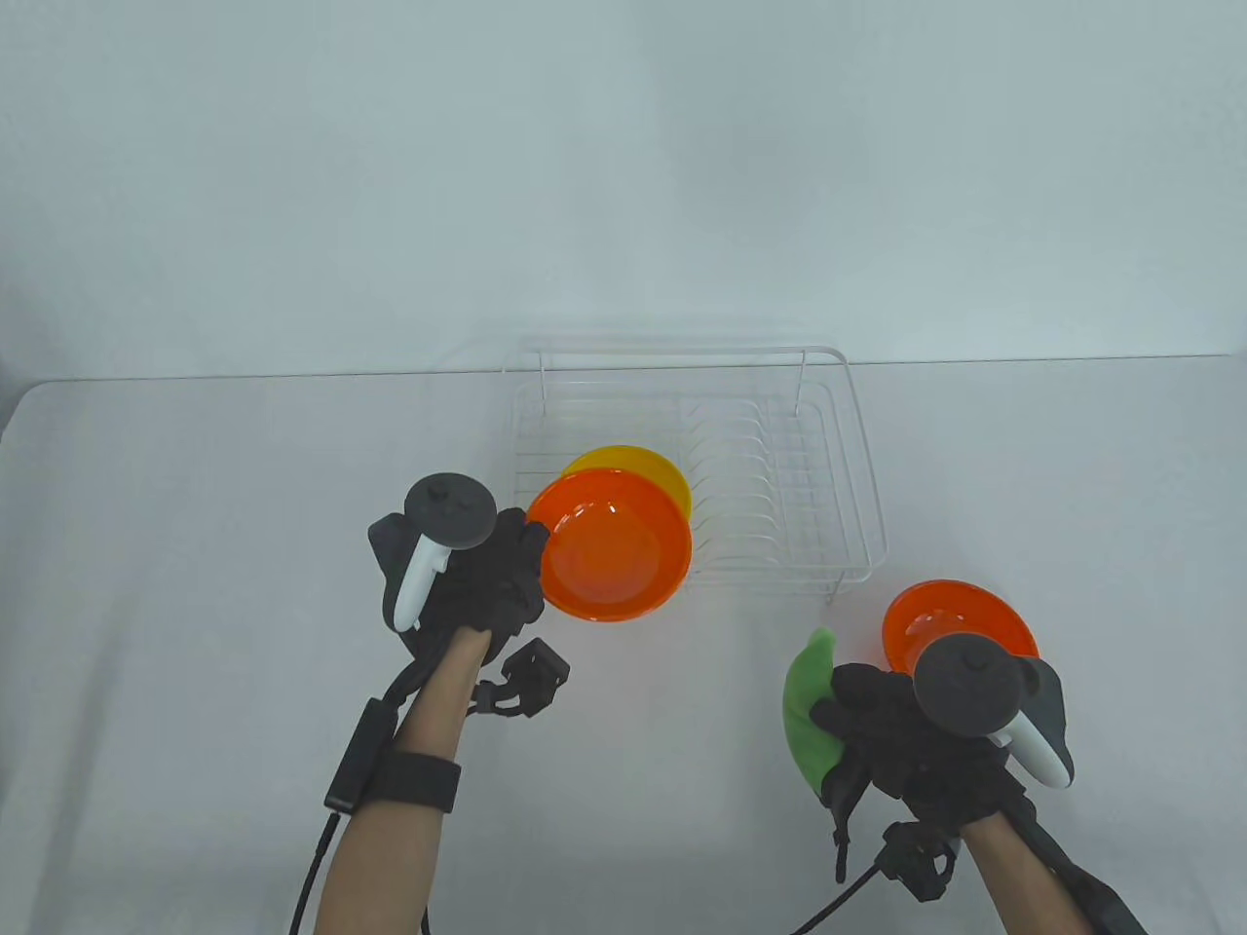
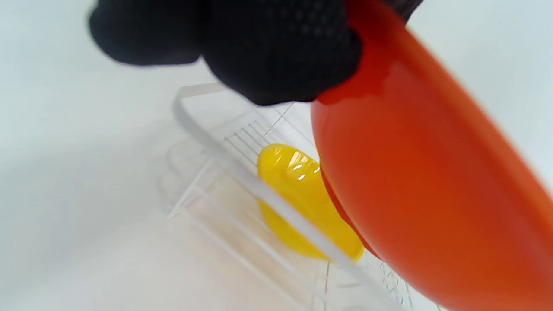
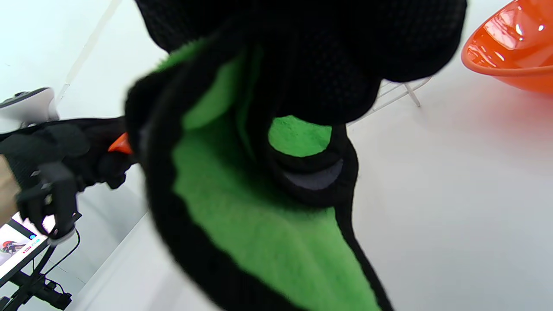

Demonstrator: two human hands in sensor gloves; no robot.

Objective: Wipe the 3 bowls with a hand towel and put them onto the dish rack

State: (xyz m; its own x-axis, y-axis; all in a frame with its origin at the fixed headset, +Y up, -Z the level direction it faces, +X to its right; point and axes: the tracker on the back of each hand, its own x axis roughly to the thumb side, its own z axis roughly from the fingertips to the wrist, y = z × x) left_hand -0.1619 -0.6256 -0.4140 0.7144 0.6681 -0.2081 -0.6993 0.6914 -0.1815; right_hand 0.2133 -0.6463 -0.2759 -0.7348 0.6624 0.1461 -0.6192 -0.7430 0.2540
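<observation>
Yellow bowl (image 1: pixel 638 466): we logged it as standing on edge inside the dish rack (image 1: pixel 828 467), at the rack's left end; we counted it as done.
Orange bowl, held (image 1: pixel 612 545): we recorded it tilted on edge just in front of the yellow one, at the rack's near-left rim. The left wrist view showed it above the rim wire, not clearly seated. We judged it to be mid-placement.
Left hand (image 1: pixel 487 575): we noted its fingers curled over that bowl's left rim, gripping it.
Second orange bowl (image 1: pixel 950 618): we found it on the bench (image 1: pixel 195 584), right of the rack's near corner and partly hidden behind the right hand's tracker. We could not tell whether it had been wiped; we judged it the last item outstanding.
Green towel (image 1: pixel 813 706): we saw it bunched in the right hand (image 1: pixel 906 740), beside the waiting bowl.
Right hand, state: fingers closed round the towel, holding nothing else.
Tally: one bowl racked, one going in, one left on the bench.
Remaining, by our estimate: seat the held bowl, wipe the last, rack it.
</observation>
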